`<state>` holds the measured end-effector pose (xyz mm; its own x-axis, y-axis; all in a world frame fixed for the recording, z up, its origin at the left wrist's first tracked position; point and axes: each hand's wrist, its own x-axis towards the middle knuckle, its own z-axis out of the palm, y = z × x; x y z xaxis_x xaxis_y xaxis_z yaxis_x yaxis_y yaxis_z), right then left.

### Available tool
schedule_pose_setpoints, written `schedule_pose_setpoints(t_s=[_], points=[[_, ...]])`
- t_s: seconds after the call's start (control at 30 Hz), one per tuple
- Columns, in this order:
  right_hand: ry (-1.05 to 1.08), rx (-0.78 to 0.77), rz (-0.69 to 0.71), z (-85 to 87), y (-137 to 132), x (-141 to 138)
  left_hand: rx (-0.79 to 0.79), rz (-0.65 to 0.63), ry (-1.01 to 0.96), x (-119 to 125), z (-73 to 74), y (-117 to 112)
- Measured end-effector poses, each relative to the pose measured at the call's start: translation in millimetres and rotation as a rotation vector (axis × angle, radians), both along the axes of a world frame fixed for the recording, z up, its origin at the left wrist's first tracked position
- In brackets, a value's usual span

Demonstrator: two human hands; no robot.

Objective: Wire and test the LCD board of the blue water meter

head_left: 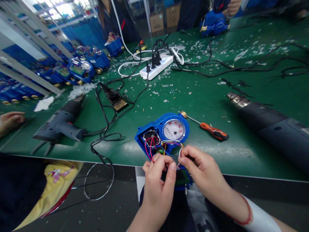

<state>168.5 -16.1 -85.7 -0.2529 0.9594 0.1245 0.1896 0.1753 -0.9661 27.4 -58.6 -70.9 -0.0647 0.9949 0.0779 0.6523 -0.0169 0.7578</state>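
We pinch colored wires (pixel 168 146) in 2 closed hands: left hand (pixel 158 190), right hand (pixel 204 171) | blue meter (pixel 167 132) just beyond both hands (dial facing up) | screwdriver (pixel 210 130) past right hand

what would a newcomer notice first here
The blue meter at the table's near edge stands out first, its coloured wires held between the left hand and right hand. Behind it, mid-table, sits a white power strip bristling with black plugs. A large dark heat gun lies at the right.
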Motion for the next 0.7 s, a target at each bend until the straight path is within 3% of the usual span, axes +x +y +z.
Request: schedule_pose_setpoints(t_s=[0.2,0.33,0.53,0.7], points=[[0.178,-0.321,0.098,0.7,3.9,-0.9,-0.067,-0.045,-0.071,-3.1,3.9,3.5],[0.229,-0.378,0.085,1.2,5.2,-2.5,-0.065,-0.037,-0.080,-3.7,6.4,5.0],[0.148,-0.203,0.105,3.8,2.2,3.1,-0.120,-0.007,-0.141,-3.4,5.7,2.8],[-0.087,0.074,0.098,3.4,-1.8,4.4,-0.057,-0.038,0.007,-2.4,6.8,-0.2]])
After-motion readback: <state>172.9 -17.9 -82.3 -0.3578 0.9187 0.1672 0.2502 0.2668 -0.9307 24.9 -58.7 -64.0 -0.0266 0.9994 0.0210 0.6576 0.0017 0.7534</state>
